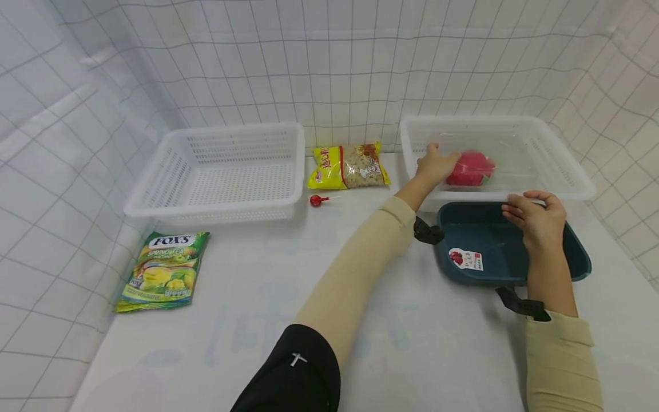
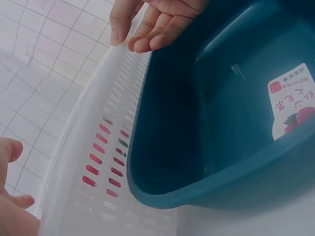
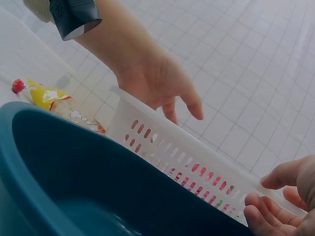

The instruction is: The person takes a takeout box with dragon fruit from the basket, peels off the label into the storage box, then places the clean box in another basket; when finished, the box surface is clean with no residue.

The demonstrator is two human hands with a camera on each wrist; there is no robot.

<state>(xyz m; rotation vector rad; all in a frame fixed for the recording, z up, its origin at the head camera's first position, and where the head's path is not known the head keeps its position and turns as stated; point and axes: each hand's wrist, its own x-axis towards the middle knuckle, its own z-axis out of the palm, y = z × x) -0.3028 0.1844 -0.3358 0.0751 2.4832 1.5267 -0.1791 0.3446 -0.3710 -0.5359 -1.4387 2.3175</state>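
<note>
A bright pink dragon fruit (image 1: 469, 168) lies in the right-hand white basket (image 1: 566, 166), under a clear plastic cover (image 1: 507, 143) in the head view. My left hand (image 1: 436, 164) reaches over the basket's left end beside the fruit, thumb and fingers spread. At the near rim, my right hand (image 1: 540, 220) has loosely bent fingertips, thumb apart from the other fingers (image 3: 268, 216). Below it, a dark teal basin (image 1: 494, 229) stands against the basket's front, with a fruit-printed label (image 2: 293, 101) on its inside. Slots in the basket wall show pink in both wrist views.
Another white basket (image 1: 237, 212) stands at the back left. A yellow snack bag (image 1: 350, 167) lies between the baskets, with a red lollipop (image 1: 316, 200) before it. The green Fox's candy bag (image 1: 165, 272) is at the left. Gridded cloth (image 1: 350, 74) rises behind.
</note>
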